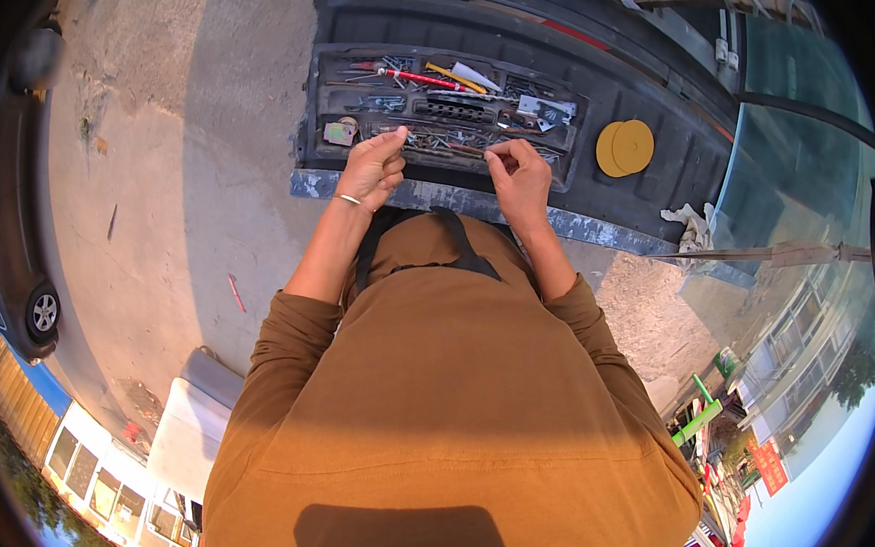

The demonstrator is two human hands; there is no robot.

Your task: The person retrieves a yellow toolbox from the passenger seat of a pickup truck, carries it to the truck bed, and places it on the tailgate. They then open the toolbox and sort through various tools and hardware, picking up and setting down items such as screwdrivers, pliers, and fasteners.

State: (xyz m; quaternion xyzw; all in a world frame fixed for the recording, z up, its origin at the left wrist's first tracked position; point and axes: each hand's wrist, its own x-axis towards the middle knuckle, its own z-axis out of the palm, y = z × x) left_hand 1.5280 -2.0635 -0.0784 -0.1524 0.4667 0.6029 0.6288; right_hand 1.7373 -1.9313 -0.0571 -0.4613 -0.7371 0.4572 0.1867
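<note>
My left hand (375, 170) is closed in a pinch, thumb and forefinger together, over the near left part of a dark compartmented tool tray (573, 155). My right hand (522, 180) is also pinched, lower and to the right, at the tray's near edge. What either hand holds, if anything, is too small to make out. Just beyond them lie several loose screws and small metal parts (449, 140). Farther back in the tray are a long red tool (424, 78), a yellow-handled tool (454, 76) and a white tapered piece (476, 77). A small greenish square item (339, 132) sits left of my left hand.
The tray rests on a black ribbed truck bed (601, 83) with a worn metal edge (605, 231). Two yellow discs (626, 149) overlap to its right. A white rag (692, 226) lies near the glass panel (801, 151). A dark car (23, 219) stands far left.
</note>
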